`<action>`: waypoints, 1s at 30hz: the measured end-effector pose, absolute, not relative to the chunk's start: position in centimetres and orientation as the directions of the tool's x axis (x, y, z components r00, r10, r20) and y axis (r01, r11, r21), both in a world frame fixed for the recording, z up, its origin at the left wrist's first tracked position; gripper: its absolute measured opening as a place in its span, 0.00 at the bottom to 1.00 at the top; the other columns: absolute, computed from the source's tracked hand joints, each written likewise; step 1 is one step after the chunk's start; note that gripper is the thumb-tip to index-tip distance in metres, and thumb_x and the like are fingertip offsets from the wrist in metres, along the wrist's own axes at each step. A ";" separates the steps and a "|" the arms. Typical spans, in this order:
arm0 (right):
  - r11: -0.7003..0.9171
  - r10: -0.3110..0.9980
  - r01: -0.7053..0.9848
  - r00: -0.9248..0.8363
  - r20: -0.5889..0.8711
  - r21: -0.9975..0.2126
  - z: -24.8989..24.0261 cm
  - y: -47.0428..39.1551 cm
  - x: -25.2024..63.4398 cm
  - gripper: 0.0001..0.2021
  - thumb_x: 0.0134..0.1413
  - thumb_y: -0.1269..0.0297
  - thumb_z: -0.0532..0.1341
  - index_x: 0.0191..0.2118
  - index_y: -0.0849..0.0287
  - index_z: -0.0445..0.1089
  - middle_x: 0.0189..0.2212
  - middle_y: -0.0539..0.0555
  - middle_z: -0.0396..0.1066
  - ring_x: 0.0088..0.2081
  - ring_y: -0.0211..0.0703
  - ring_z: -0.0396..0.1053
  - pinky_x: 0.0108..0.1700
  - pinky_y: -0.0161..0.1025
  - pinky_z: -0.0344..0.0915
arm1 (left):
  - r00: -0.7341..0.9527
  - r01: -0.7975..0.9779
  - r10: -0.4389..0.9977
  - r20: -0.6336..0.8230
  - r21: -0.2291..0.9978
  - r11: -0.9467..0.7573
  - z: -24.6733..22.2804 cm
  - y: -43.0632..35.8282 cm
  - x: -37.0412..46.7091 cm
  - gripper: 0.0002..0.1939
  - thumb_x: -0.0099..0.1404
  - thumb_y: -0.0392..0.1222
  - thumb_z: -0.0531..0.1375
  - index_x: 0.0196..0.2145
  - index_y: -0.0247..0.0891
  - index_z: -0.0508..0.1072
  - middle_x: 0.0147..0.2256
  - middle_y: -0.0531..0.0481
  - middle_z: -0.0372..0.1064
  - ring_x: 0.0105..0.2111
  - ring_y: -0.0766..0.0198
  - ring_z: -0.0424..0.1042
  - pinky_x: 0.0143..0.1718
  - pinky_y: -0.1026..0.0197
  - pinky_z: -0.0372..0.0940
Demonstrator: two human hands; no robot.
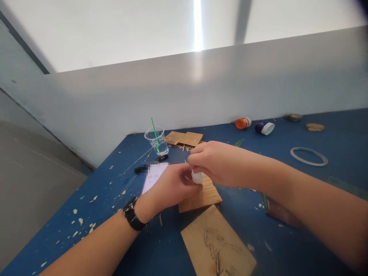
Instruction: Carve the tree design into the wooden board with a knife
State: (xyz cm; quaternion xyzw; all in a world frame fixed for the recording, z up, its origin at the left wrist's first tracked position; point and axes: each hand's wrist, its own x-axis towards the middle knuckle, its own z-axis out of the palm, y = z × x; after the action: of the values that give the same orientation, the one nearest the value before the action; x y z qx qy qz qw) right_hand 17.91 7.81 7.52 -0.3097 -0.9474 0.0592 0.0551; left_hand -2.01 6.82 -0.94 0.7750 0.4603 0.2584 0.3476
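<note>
Carved board point(218, 245) nearest, both hands point(172, 186) point(214, 163) pinched together on small white object point(197, 177)

I see bright overhead light glaring on the wall point(198, 65), soft shadows, and blurred, stretched frame corners.

Most of the small white object point(197, 177) is being covered by the fingers of the right hand point(214, 161) and the left hand point(172, 184), so what it is cannot be told. The upper part of the wooden block point(202, 197) is being hidden beneath both hands. The carved board point(218, 245) is being cut off by the bottom edge (its drawing is being lost there too). Part of the phone point(153, 177) screen is being blurred, and its lower end is being screened by the left hand. Labels on the orange-capped bottle point(243, 123) and the blue-and-white bottle point(264, 127) are being rendered too small to read.
</note>
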 end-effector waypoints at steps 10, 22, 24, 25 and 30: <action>0.851 0.519 0.500 -0.846 0.121 -0.158 7.4 7.8 18.8 0.15 0.52 0.86 0.60 0.38 0.58 0.74 0.42 0.54 0.76 0.42 0.46 0.72 0.39 0.41 0.62 | 0.449 0.546 0.890 0.082 0.763 -0.346 -1.0 6.9 -2.1 0.03 0.59 0.35 0.67 0.33 0.37 0.76 0.28 0.56 0.70 0.27 0.65 0.66 0.29 0.63 0.60; 0.812 0.584 0.578 -0.807 0.089 -0.080 6.9 7.8 17.4 0.13 0.49 0.83 0.63 0.26 0.56 0.68 0.30 0.55 0.73 0.30 0.46 0.68 0.30 0.43 0.58 | 0.446 0.520 0.891 0.084 0.786 -0.335 -1.0 6.8 -1.8 0.03 0.59 0.36 0.64 0.33 0.38 0.75 0.28 0.55 0.69 0.29 0.64 0.64 0.28 0.63 0.60; 0.841 0.541 0.533 -0.834 0.108 -0.097 7.0 7.9 17.6 0.14 0.43 0.86 0.62 0.29 0.56 0.69 0.32 0.54 0.74 0.34 0.47 0.70 0.33 0.43 0.59 | 0.442 0.528 0.893 0.083 0.781 -0.334 -1.0 6.8 -1.8 0.03 0.59 0.36 0.65 0.33 0.38 0.75 0.27 0.56 0.68 0.29 0.64 0.64 0.29 0.62 0.60; 0.853 0.521 0.511 -0.845 0.120 -0.109 7.0 8.0 17.7 0.16 0.41 0.86 0.61 0.30 0.56 0.69 0.33 0.53 0.73 0.34 0.46 0.70 0.34 0.42 0.60 | 0.441 0.533 0.894 0.080 0.778 -0.332 -1.0 6.8 -1.8 0.03 0.59 0.35 0.65 0.33 0.37 0.75 0.27 0.56 0.68 0.29 0.64 0.64 0.29 0.62 0.60; 0.886 0.456 0.430 -0.873 0.170 -0.172 6.9 8.2 18.3 0.17 0.38 0.88 0.59 0.29 0.56 0.67 0.33 0.52 0.70 0.34 0.43 0.67 0.33 0.41 0.59 | 0.452 0.540 0.890 0.058 0.777 -0.324 -1.1 6.8 -2.0 0.07 0.64 0.35 0.69 0.32 0.36 0.73 0.28 0.57 0.66 0.27 0.66 0.66 0.28 0.64 0.62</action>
State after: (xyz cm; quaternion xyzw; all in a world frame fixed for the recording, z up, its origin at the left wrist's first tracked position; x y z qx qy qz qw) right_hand 18.32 8.17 6.91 -0.2294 -0.9657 0.0647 0.1034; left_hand -1.99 6.81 -1.10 0.7752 0.4612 0.2476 0.3536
